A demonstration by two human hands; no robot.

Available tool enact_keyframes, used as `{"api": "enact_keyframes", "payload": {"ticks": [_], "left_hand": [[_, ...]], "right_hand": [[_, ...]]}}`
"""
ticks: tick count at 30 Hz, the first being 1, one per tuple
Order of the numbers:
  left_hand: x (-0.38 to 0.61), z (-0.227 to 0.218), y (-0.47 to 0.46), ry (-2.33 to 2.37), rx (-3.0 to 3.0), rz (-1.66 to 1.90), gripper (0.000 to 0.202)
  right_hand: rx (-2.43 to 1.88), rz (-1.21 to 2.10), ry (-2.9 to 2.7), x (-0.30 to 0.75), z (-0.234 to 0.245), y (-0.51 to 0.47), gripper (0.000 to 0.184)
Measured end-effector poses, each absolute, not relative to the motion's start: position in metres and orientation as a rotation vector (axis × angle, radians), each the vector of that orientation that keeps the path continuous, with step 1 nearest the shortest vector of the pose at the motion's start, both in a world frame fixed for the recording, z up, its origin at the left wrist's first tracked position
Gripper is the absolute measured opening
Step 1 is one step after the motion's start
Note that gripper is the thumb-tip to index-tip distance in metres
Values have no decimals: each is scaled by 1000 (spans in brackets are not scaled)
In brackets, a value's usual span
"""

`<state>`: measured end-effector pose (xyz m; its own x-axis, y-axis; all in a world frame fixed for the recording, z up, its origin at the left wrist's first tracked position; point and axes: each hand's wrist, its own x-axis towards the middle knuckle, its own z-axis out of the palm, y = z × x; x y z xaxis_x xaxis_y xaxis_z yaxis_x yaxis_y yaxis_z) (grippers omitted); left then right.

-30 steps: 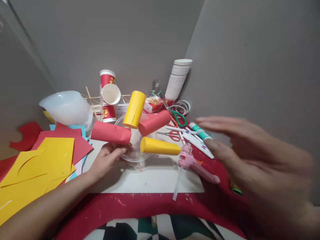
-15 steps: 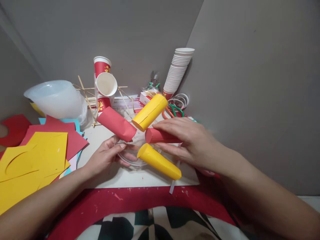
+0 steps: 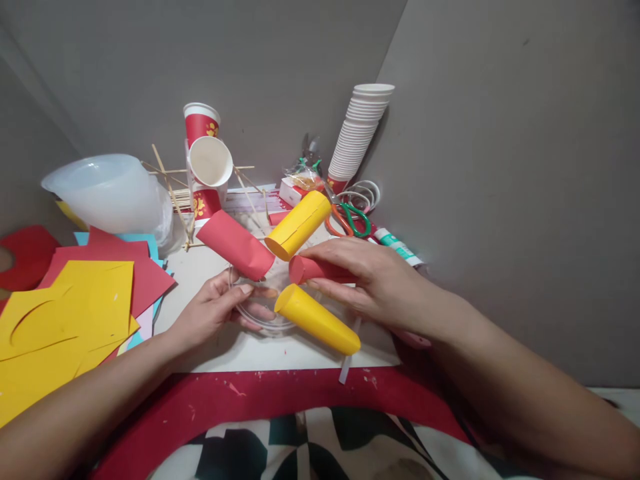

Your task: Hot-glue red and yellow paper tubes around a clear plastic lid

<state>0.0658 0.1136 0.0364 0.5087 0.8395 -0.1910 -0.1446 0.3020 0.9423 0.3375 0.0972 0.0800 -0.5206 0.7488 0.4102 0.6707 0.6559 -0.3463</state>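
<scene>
My left hand [image 3: 227,303] is closed on the rim of a clear round plastic lid or dish [image 3: 270,325], with fingers showing through it. On the dish lie a red paper tube [image 3: 236,245] at the left, a yellow paper tube [image 3: 299,225] at the back and another yellow paper tube [image 3: 317,321] at the front, which juts past the rim. My right hand [image 3: 363,277] grips a second red paper tube [image 3: 320,269] between thumb and fingers at the right side. Its far end is covered by the hand.
Cut yellow paper [image 3: 65,327] and red paper [image 3: 117,260] lie at the left. Behind stand a white plastic jug [image 3: 105,190], printed paper cups [image 3: 211,162] in a stick frame, and a leaning cup stack [image 3: 355,137]. Scissors [image 3: 355,220] and a glue tube [image 3: 397,245] lie behind my right hand.
The view has shifted slightly, and the glue tube and scissors show more. My right hand and its red tube have moved slightly; my left hand keeps its hold on the dish.
</scene>
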Motion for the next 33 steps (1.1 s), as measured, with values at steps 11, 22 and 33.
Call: {"api": "enact_keyframes", "payload": {"ticks": [11,22,33], "left_hand": [[66,37,114,787,1064,744,34],[66,36,114,798,1051,758,34],[64,56,117,891,967,1296,21]], "right_hand": [[-1129,203,-2347,338,75,99,31],[-1156,219,-2360,340,78,97,37],[-1379,63,-1987,365,124,99,25]]}}
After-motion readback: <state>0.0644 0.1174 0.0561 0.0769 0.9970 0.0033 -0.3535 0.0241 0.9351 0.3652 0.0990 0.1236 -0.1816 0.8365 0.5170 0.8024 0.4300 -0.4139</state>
